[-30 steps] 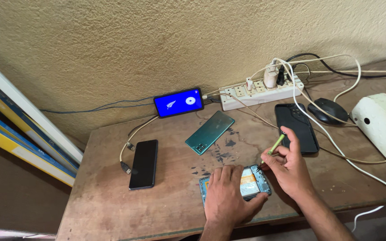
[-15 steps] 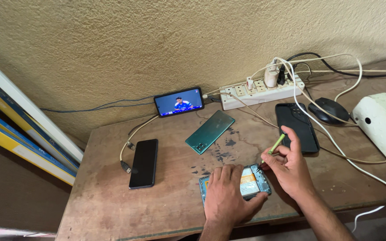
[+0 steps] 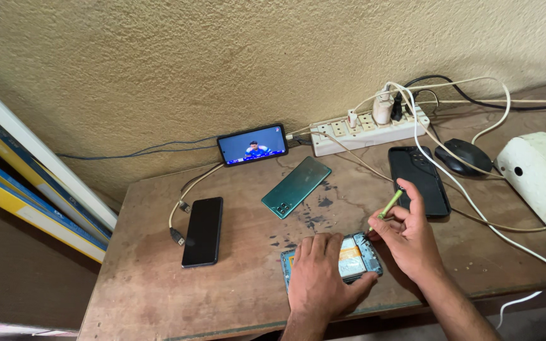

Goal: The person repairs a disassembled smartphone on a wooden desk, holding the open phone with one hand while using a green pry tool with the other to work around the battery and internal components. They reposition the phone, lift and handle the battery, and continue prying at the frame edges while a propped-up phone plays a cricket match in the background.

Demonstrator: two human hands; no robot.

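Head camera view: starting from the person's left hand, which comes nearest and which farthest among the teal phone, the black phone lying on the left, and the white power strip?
From the left hand:
1. Teal phone, just beyond it, mid-table.
2. Black phone, off to the left.
3. White power strip, farthest, back by the wall.

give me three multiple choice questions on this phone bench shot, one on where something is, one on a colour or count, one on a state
1. Where does the green phone lie?
A. between the propped phone and the opened phone
B. on the power strip
C. under the mouse

2. What colour is the tool in the right hand?
A. red
B. yellow-green
C. black

3. What state is the phone leaning on the wall in?
A. screen dark
B. screen lit with a picture
C. back cover off

Answers:
1 A, it rests on the table below the propped phone and above the opened phone.
2 B, the thin stick in the fingers is yellow-green.
3 B, its screen glows blue with an image, while the left hand presses the opened phone.
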